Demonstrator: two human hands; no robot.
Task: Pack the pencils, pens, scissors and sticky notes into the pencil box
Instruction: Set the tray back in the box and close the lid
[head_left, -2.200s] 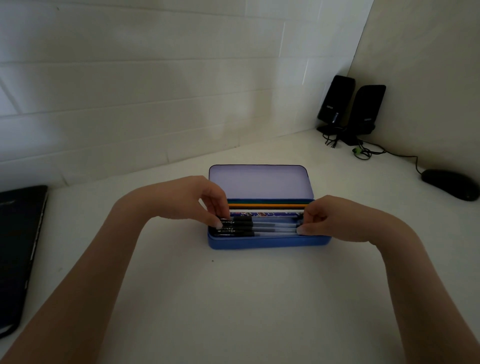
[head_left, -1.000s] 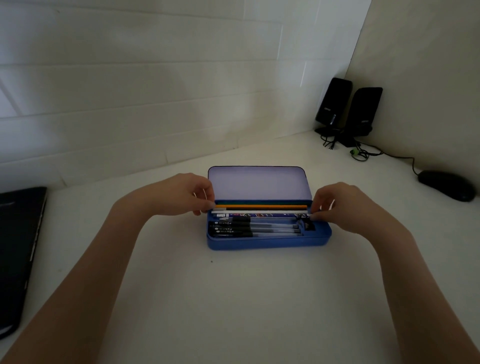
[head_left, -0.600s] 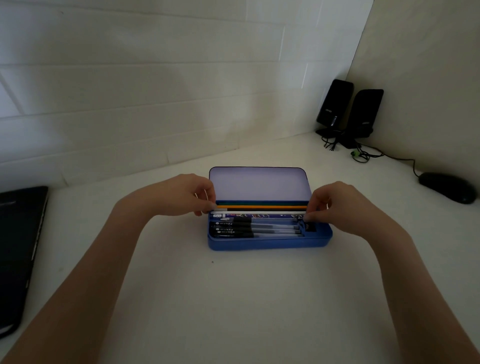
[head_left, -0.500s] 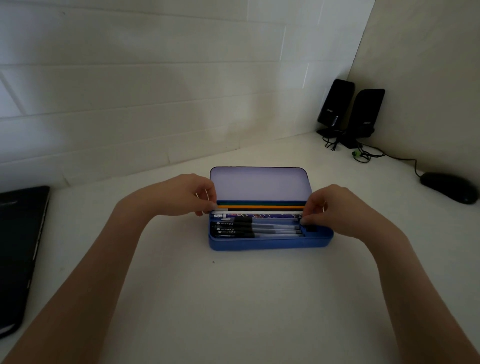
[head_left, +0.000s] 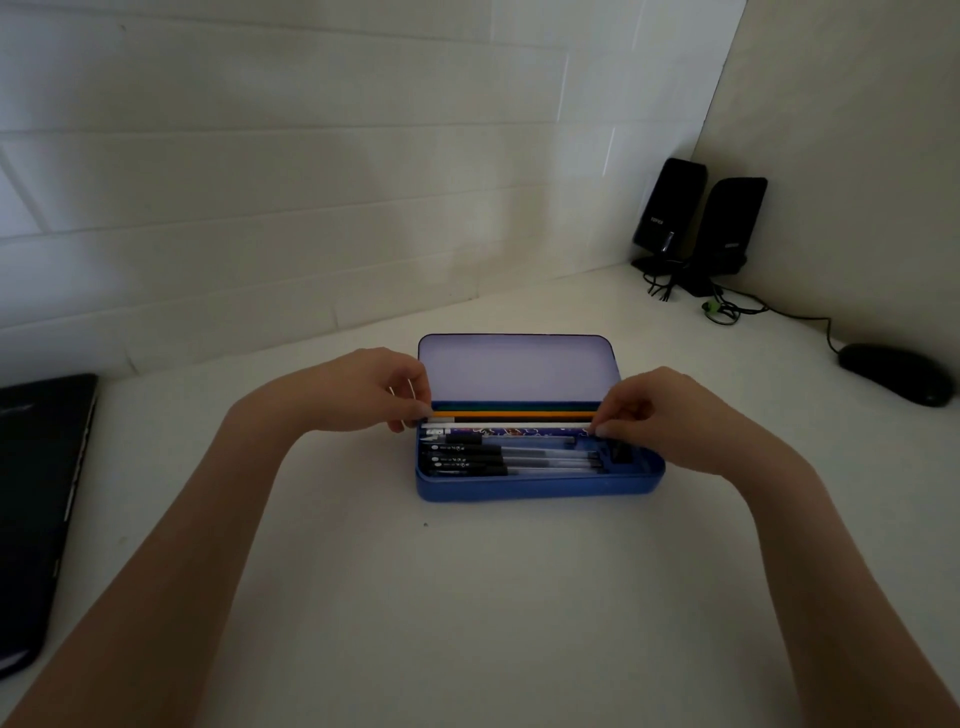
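Observation:
A blue pencil box (head_left: 535, 487) stands open in the middle of the white desk, its pale lid (head_left: 514, 366) raised toward the wall. Inside lie several black-capped pens (head_left: 498, 457) in front and coloured pencils (head_left: 519, 414) at the back. A white pencil (head_left: 509, 425) spans the box between them. My left hand (head_left: 363, 387) pinches its left end with curled fingers. My right hand (head_left: 670, 413) pinches its right end at the box's right side. A small dark item (head_left: 621, 454) sits in the box's right corner.
A dark laptop (head_left: 36, 499) lies at the left edge of the desk. Two black speakers (head_left: 696, 223) stand in the back right corner with cables (head_left: 727, 309), and a black mouse (head_left: 893, 371) rests at the far right. Tiled walls close the back.
Both hands left the front pens and moved back to the white pencil. They hold its two ends, lowering it slightly over the box.

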